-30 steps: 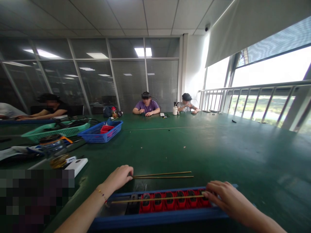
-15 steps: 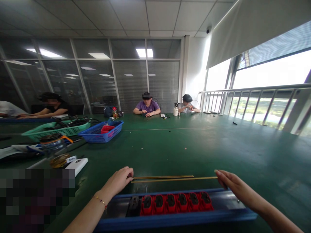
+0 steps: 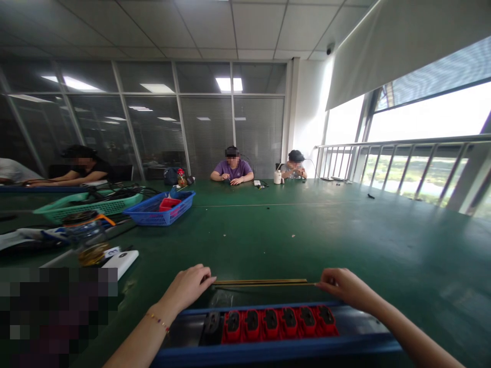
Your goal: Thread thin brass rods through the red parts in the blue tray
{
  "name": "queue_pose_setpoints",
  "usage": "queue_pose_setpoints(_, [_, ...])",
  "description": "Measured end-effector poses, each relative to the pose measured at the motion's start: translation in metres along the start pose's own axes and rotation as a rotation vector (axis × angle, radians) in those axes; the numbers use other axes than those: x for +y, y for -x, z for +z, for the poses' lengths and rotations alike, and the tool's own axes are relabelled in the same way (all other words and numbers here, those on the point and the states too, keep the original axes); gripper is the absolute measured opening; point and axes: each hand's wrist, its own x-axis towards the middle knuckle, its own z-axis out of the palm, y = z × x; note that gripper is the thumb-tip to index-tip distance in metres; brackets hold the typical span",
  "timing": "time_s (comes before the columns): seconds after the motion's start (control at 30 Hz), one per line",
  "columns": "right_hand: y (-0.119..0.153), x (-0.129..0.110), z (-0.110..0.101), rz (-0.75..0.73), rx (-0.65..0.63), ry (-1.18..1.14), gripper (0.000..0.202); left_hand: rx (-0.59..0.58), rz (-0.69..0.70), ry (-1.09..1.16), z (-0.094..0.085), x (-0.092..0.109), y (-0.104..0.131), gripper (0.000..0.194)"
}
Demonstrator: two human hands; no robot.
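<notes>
Thin brass-coloured strips (image 3: 264, 281) lie side by side above the dark green table. My left hand (image 3: 191, 283) is closed, thumb and fingers pinched at their left ends. At the other end, my right hand (image 3: 342, 286) pinches the tip of the lower, longer strip. Just nearer to me lies a long blue-edged metal housing (image 3: 276, 351). Several red socket modules (image 3: 251, 327) with black faces stand in a row in it, with one black module (image 3: 211, 328) at their left. My right forearm passes over the housing's right end.
To the left are a blue basket (image 3: 153, 219) with a red part in it, a green basket (image 3: 53, 213) of dark cables, a glass jar (image 3: 90, 240) and a white power bank (image 3: 125, 261). Co-workers (image 3: 232, 167) sit along the table's far side.
My right hand has moved left, bringing the lower strip's right end closer to that of the others. My left thumb and fingers have shifted slightly right along the strips.
</notes>
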Motion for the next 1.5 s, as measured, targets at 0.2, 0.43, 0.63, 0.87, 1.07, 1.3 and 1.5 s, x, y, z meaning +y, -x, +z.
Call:
queue_pose_setpoints(0.2, [-0.018,-0.037,0.003,-0.085,0.001,0.269,0.016,0.012,0.073,-0.011,-0.006,0.004,0.001,0.029])
queue_pose_setpoints(0.43, [-0.035,-0.063,0.011,-0.124,-0.064,0.477,0.016,-0.043,0.155,0.041,-0.002,0.005,0.001,0.019])
queue_pose_setpoints(0.63, [-0.039,-0.068,0.011,-0.174,-0.081,0.528,0.021,-0.039,0.175,-0.02,-0.001,0.007,0.0,0.018])
queue_pose_setpoints(0.87, [-0.046,-0.065,0.014,-0.229,-0.173,0.487,0.034,-0.084,0.144,-0.037,-0.006,0.013,0.0,0.024])
queue_pose_setpoints(1.07, [-0.054,-0.063,0.015,-0.225,-0.222,0.485,0.032,-0.068,0.117,-0.064,-0.005,0.015,0.0,0.027])
queue_pose_setpoints(1.3, [-0.044,-0.057,0.008,-0.239,-0.179,0.269,0.025,-0.007,0.1,-0.063,-0.01,0.013,0.003,0.019])
queue_pose_setpoints(1.5, [-0.015,-0.05,-0.023,-0.202,-0.182,-0.248,0.02,0.048,0.095,0.202,-0.038,0.016,0.012,0.013])
